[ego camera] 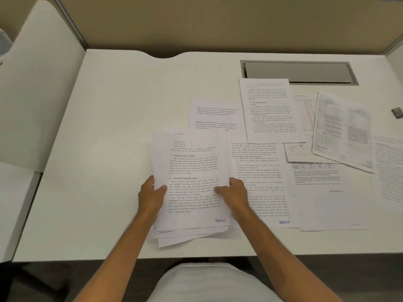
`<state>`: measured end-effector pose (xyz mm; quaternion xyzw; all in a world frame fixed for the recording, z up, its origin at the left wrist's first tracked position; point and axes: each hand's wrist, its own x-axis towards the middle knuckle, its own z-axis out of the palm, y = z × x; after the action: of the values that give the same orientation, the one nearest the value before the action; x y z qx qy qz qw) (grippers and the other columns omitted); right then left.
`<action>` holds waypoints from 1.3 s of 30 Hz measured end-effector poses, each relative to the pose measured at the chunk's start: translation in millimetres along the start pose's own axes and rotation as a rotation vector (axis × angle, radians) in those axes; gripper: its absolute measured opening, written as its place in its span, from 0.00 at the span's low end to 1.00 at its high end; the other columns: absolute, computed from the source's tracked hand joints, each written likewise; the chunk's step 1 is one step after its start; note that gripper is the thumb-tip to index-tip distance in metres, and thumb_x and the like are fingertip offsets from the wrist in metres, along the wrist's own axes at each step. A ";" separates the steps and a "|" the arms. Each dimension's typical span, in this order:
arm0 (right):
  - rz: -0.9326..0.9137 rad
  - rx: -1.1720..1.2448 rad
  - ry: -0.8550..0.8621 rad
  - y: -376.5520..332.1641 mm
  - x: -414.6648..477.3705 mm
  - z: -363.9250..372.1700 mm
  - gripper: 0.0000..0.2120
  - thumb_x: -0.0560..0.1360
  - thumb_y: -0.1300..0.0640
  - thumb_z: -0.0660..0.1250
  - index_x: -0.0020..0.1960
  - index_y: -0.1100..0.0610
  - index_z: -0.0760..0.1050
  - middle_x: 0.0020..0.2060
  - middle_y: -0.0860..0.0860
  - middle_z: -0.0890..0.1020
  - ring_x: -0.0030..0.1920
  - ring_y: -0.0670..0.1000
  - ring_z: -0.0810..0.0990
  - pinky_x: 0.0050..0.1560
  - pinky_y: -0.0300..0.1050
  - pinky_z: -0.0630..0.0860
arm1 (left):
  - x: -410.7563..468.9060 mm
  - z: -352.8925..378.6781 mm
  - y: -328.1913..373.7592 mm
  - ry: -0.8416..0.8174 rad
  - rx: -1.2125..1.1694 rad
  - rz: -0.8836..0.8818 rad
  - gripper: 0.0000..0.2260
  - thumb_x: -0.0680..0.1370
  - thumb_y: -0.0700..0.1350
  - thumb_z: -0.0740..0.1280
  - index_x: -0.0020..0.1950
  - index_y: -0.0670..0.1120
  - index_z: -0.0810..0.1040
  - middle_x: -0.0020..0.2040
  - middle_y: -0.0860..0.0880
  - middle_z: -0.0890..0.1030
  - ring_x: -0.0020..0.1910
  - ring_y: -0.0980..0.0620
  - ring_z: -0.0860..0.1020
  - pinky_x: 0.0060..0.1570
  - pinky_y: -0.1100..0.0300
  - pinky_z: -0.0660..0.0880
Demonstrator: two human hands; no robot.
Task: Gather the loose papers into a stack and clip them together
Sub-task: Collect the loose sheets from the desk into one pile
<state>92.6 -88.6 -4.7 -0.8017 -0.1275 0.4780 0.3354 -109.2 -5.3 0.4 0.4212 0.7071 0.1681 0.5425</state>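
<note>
A rough stack of printed papers [192,162] sits near the desk's front edge, its lower sheets fanned out unevenly. My left hand [151,194] grips the stack's left edge, thumb on top. My right hand [234,192] grips its right edge, thumb on the top sheet. Several loose printed sheets lie spread to the right: one [259,184] right beside the stack, one [214,115] behind it, one [269,110] further back, and a tilted one [343,131] at far right. A small dark binder clip [397,112] lies at the right edge of view.
The white desk [109,138] is bounded by beige partition walls at the back. A grey cable-tray flap [298,73] is set into the desk behind the loose sheets. A second white surface [32,94] adjoins on the left. The front edge runs just below the stack.
</note>
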 end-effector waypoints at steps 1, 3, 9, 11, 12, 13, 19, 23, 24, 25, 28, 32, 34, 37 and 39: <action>0.003 0.027 -0.014 0.1 0.4 -1.0 0.15 0.73 0.62 0.72 0.60 0.58 0.80 0.53 0.53 0.86 0.51 0.54 0.85 0.54 0.51 0.83 | -0.6 -2.7 -2.2 -0.009 -0.013 0.008 0.19 0.80 0.39 0.66 0.71 0.49 0.73 0.67 0.47 0.79 0.63 0.44 0.78 0.65 0.47 0.74; -0.005 0.084 -0.042 -0.3 0.2 -5.0 0.14 0.73 0.62 0.72 0.59 0.58 0.81 0.52 0.52 0.87 0.52 0.55 0.86 0.56 0.54 0.83 | -1.9 -8.3 -4.4 -0.021 -0.049 0.016 0.18 0.80 0.39 0.66 0.69 0.52 0.75 0.64 0.49 0.81 0.61 0.44 0.80 0.65 0.44 0.75; 0.011 0.266 -0.128 1.1 -7.4 -34.4 0.19 0.71 0.67 0.75 0.60 0.57 0.79 0.54 0.53 0.87 0.54 0.57 0.85 0.58 0.57 0.82 | -11.0 -5.4 3.2 -0.097 -0.119 0.062 0.16 0.81 0.36 0.63 0.61 0.56 0.77 0.58 0.52 0.83 0.57 0.48 0.82 0.61 0.46 0.77; -0.006 0.299 -0.182 2.0 -12.0 -43.4 0.19 0.72 0.67 0.74 0.61 0.58 0.80 0.53 0.53 0.87 0.54 0.58 0.86 0.58 0.58 0.82 | -14.5 -1.7 5.6 -0.068 -0.119 0.080 0.16 0.81 0.37 0.63 0.64 0.55 0.76 0.59 0.52 0.83 0.58 0.48 0.82 0.62 0.46 0.77; -0.012 0.310 -0.211 2.3 -13.6 -47.0 0.18 0.72 0.68 0.74 0.61 0.59 0.81 0.53 0.53 0.87 0.53 0.58 0.86 0.58 0.58 0.82 | -16.7 -0.7 6.2 -0.052 -0.114 0.085 0.17 0.81 0.37 0.63 0.66 0.54 0.76 0.59 0.52 0.82 0.57 0.48 0.81 0.62 0.47 0.77; -0.019 0.311 -0.237 2.1 -15.2 -50.4 0.17 0.72 0.68 0.74 0.61 0.59 0.81 0.53 0.53 0.88 0.53 0.57 0.87 0.57 0.57 0.82 | -19.4 -0.2 6.2 -0.039 -0.112 0.087 0.17 0.82 0.37 0.63 0.66 0.54 0.76 0.58 0.52 0.82 0.56 0.49 0.81 0.60 0.49 0.77; 0.003 0.245 -0.293 4.5 -10.9 -57.0 0.14 0.74 0.64 0.74 0.59 0.59 0.82 0.52 0.53 0.88 0.52 0.56 0.87 0.56 0.56 0.83 | -33.6 2.6 -2.8 -0.031 -0.115 0.043 0.15 0.82 0.36 0.63 0.62 0.55 0.73 0.52 0.53 0.80 0.49 0.55 0.79 0.54 0.54 0.75; 0.023 0.148 -0.189 -0.1 -4.8 -53.7 0.08 0.77 0.58 0.72 0.53 0.62 0.82 0.49 0.54 0.88 0.48 0.55 0.87 0.51 0.51 0.84 | -32.8 3.2 -6.1 -0.022 -0.113 -0.027 0.17 0.82 0.34 0.62 0.62 0.55 0.72 0.53 0.52 0.80 0.48 0.54 0.79 0.56 0.54 0.74; -0.022 0.060 -0.124 0.5 -2.2 -51.6 0.07 0.77 0.58 0.71 0.52 0.60 0.81 0.48 0.53 0.87 0.47 0.53 0.86 0.50 0.50 0.83 | -32.0 1.5 -7.0 -0.017 -0.106 -0.036 0.17 0.82 0.34 0.62 0.61 0.55 0.73 0.54 0.51 0.80 0.49 0.52 0.79 0.56 0.53 0.74; -0.099 -0.059 -0.033 2.1 -0.5 -49.9 0.05 0.77 0.58 0.70 0.51 0.57 0.81 0.47 0.52 0.87 0.46 0.52 0.85 0.49 0.49 0.83 | -31.6 -1.1 -8.0 -0.008 -0.096 -0.041 0.16 0.82 0.34 0.62 0.62 0.54 0.73 0.56 0.50 0.80 0.50 0.50 0.79 0.57 0.52 0.75; -0.461 -0.401 0.273 19.4 3.1 -45.8 0.10 0.79 0.58 0.65 0.59 0.53 0.80 0.54 0.51 0.84 0.52 0.50 0.82 0.51 0.44 0.78 | -30.8 -11.8 -11.6 0.011 -0.061 -0.034 0.17 0.82 0.36 0.62 0.67 0.52 0.74 0.58 0.49 0.79 0.53 0.46 0.79 0.57 0.50 0.75; -0.749 -0.788 0.135 51.7 26.4 -48.5 0.24 0.85 0.48 0.55 0.80 0.50 0.61 0.81 0.53 0.57 0.81 0.55 0.52 0.80 0.57 0.51 | -28.0 -24.9 -17.8 0.015 -0.015 -0.022 0.17 0.82 0.38 0.63 0.71 0.50 0.72 0.60 0.49 0.79 0.55 0.45 0.78 0.57 0.48 0.76; -0.787 -0.969 0.022 57.9 38.8 -48.5 0.28 0.85 0.42 0.47 0.82 0.48 0.48 0.82 0.49 0.43 0.82 0.52 0.37 0.80 0.56 0.38 | -25.8 -28.7 -21.6 0.006 -0.008 -0.033 0.18 0.82 0.38 0.63 0.71 0.50 0.72 0.61 0.48 0.79 0.56 0.44 0.79 0.57 0.47 0.76; -0.845 -1.118 -0.045 55.1 50.6 -45.0 0.30 0.84 0.39 0.42 0.82 0.47 0.43 0.82 0.48 0.39 0.81 0.51 0.35 0.79 0.57 0.35 | -25.2 -31.7 -23.9 0.001 0.011 -0.038 0.18 0.82 0.39 0.63 0.71 0.50 0.72 0.60 0.49 0.78 0.56 0.44 0.79 0.57 0.47 0.76; -0.845 -1.152 -0.038 51.3 55.3 -44.1 0.30 0.83 0.37 0.41 0.82 0.47 0.42 0.82 0.47 0.39 0.81 0.51 0.36 0.79 0.57 0.35 | -24.8 -34.3 -23.8 -0.002 0.009 -0.032 0.17 0.83 0.39 0.63 0.71 0.49 0.72 0.60 0.49 0.78 0.56 0.44 0.78 0.57 0.48 0.76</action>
<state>152.4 -116.0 -62.2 -0.7250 -0.6653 0.1776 0.0130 -148.8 -31.1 11.5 0.4127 0.7139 0.1558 0.5438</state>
